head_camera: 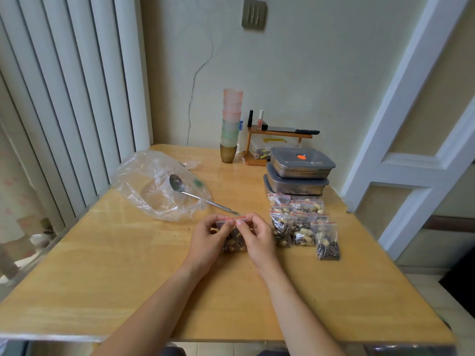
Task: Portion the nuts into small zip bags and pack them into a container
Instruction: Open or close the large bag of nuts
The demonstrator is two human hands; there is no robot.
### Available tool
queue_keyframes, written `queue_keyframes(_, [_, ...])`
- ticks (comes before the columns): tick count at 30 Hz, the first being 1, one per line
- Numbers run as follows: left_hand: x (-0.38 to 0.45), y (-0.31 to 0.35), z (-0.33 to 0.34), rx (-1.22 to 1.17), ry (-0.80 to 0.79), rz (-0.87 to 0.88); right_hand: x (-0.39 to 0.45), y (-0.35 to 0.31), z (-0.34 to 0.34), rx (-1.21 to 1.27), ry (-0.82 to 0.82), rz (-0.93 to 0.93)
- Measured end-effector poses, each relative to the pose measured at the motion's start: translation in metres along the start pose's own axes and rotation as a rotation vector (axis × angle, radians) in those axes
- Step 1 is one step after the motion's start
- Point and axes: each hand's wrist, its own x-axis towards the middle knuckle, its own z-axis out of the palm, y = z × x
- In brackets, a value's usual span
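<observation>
1. Pale walls and a white door frame surround a light wooden table (128,278) that fills the middle and lower frame.
2. At centre frame, the left hand (209,240) and the right hand (257,240) both pinch the red-striped top edge of a small clear zip bag of peanuts and dark seeds (234,240), thumbs and forefingers nearly touching at the seal.
3. Just right of the hands lies a cluster of filled small zip bags (303,222), some overlapping, in front of a stack of lidded steel containers with grey lids (298,173) at right of centre.
4. Left of centre, a crumpled large clear plastic bag (159,186) lies with a long metal spoon (195,195) resting on it.
5. Risk: if the strip is only pressed shut near the middle, the ends may stay open, and nuts would probably spill once the bag is tipped or packed.
6. Risk: the bag looks well filled, so a shell caught in the track could likely keep the seal from closing.
7. Risk: the right wrist sits close to the finished bags and might knock them toward the table edge.
8. No container is open yet, so packing appears not yet begun.
</observation>
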Motion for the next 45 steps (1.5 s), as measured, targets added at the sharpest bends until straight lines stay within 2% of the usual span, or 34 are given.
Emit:
queue_keyframes(19, [-0.001,0.002,0.000,-0.086,0.117,-0.037,-0.008,-0.018,-0.012,0.024,0.052,-0.027])
queue_keyframes(26, [-0.006,0.018,0.037,-0.096,0.062,-0.012,-0.015,-0.032,-0.047,-0.040,0.156,-0.043])
queue_keyframes(30, [-0.013,0.019,0.060,-0.172,-0.001,-0.098,-0.024,-0.028,-0.074,-0.067,0.234,-0.011])
queue_keyframes(34, [-0.012,0.008,0.060,-0.225,0.067,-0.215,-0.027,-0.021,-0.113,-0.062,0.412,0.049])
queue_keyframes(39, [-0.004,-0.006,0.059,-0.068,0.036,-0.200,-0.025,-0.012,-0.146,-0.164,0.431,0.110])
queue_keyframes(45, [0.001,-0.003,0.094,0.163,-0.032,-0.162,-0.017,-0.007,-0.141,-0.345,0.492,0.115])
